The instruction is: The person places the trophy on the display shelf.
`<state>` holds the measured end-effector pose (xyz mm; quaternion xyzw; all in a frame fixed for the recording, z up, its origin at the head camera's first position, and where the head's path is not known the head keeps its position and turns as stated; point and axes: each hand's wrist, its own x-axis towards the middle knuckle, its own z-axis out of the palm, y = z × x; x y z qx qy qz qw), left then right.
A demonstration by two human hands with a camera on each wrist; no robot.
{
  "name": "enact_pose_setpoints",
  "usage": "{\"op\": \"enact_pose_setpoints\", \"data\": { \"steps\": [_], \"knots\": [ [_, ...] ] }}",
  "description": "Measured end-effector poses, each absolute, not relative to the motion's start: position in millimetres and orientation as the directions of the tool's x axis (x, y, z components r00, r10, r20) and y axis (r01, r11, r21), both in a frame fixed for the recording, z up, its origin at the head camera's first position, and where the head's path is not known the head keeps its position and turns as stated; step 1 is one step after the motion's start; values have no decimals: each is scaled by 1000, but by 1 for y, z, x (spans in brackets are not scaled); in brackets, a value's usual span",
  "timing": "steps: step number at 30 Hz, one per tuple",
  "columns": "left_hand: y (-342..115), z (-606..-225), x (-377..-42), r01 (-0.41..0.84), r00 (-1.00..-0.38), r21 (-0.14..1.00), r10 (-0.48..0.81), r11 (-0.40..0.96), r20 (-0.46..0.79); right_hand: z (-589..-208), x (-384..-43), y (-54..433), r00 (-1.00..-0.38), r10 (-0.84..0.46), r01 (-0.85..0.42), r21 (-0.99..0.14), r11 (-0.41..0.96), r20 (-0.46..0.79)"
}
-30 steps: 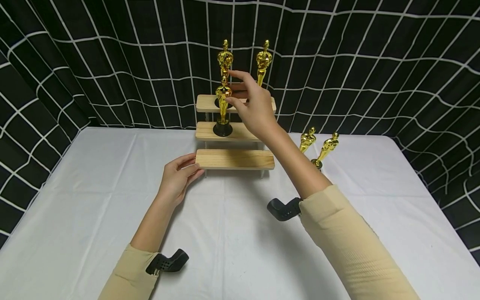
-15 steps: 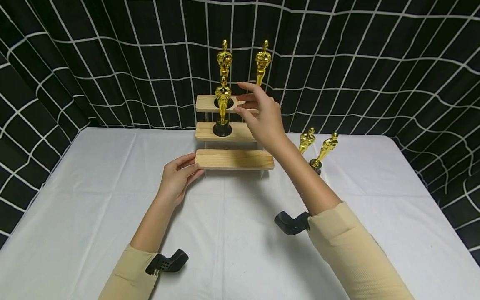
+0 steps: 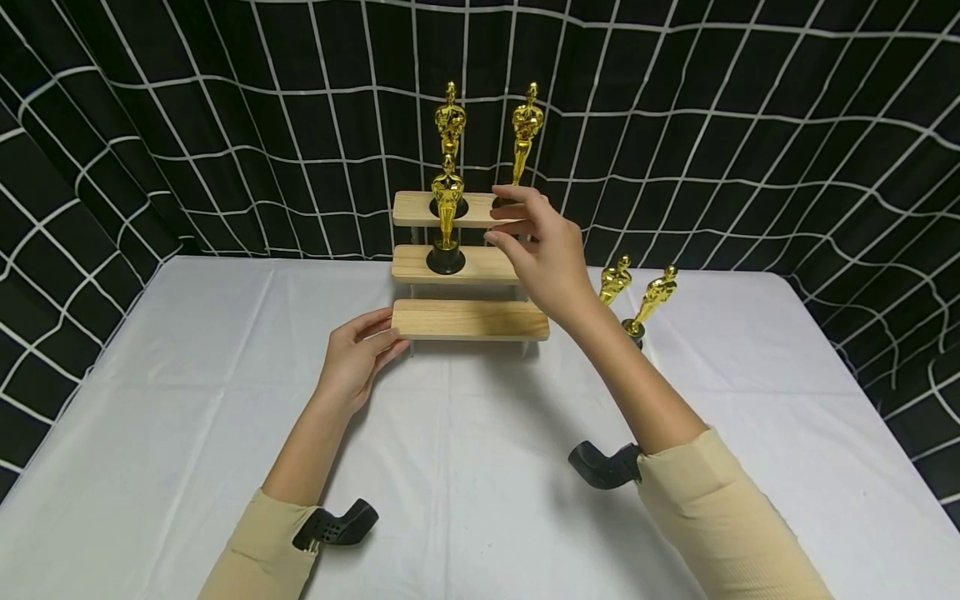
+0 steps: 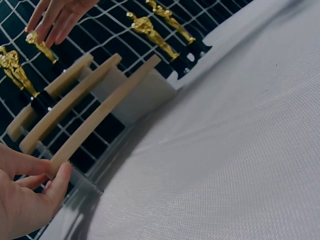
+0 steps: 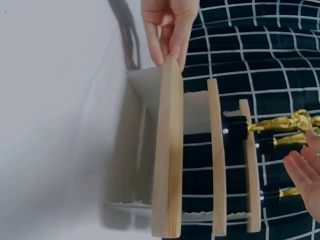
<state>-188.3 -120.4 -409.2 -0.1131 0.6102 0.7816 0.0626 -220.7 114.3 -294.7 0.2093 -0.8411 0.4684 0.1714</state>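
Note:
At the left end of the lowest wooden board of a three-tier display stand (image 3: 469,320), my left hand (image 3: 354,360) pinches the board between thumb and fingers. My right hand (image 3: 551,254) hangs before the stand's right side, fingers loosely bent and holding nothing. A golden trophy statuette (image 3: 447,200) on a black round base stands upright on the middle board's left part. Behind it, the top board carries another statuette (image 3: 452,117) at left and a third trophy statuette (image 3: 527,125) at right, whose base my right fingers partly cover in the head view.
Two more golden statuettes (image 3: 654,296) stand on the white-clothed table (image 3: 465,467), right of the stand and partly behind my right forearm. A black curtain with a white grid (image 3: 300,125) hangs behind and around the table.
My right hand has let go of the statuette on the middle board and moved right, down and nearer to me. My left hand stays on the lowest board.

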Motion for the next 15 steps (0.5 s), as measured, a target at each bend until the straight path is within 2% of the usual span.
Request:
{"op": "enact_pose_setpoints", "data": {
  "steps": [15],
  "knots": [
    [-120,-410,-188,-232,-967,941,-43,-246,-250,-302,-211,138,-859,-142,-492,-712,501,493]
  ]
}}
